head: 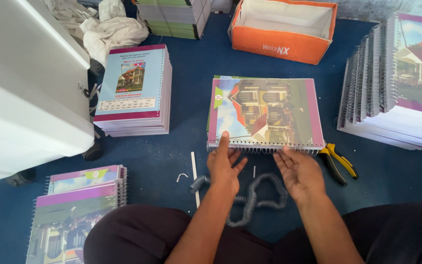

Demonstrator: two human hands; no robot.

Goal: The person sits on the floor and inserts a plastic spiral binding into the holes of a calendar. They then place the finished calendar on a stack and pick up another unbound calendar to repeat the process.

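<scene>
Notebook (264,112) with a house picture on its cover and purple side bands lies flat on the blue floor (191,122), centre of view, spiral-bound edge toward the person. Left hand (224,164) sits at that spiral edge, index fingertip touching the cover's near-left corner, fingers spread loose, gripping nothing. Right hand (296,171) just beside the spiral edge further right, fingers open and slightly curled, fingertips at the wire, nothing held. Grey coiled binding wire (252,200) snakes on the floor between and below both hands, close to the wrists. Yellow-handled pliers (337,162) lie on the floor just right of the right hand, near the notebook's near-right corner. Thin white strip (194,178) and small white scraps left of the left hand. Stack of unbound booklets (134,88) with pale blue covers stands left of the notebook, well apart. Stack of finished spiral notebooks (391,83) fanned at right edge. More spiral notebooks (76,205) at lower left, beside the person's knee. Orange box (283,29) open at top, behind the notebook. White machine (25,83) at far left. Crumpled white cloth (111,29) upper left.
</scene>
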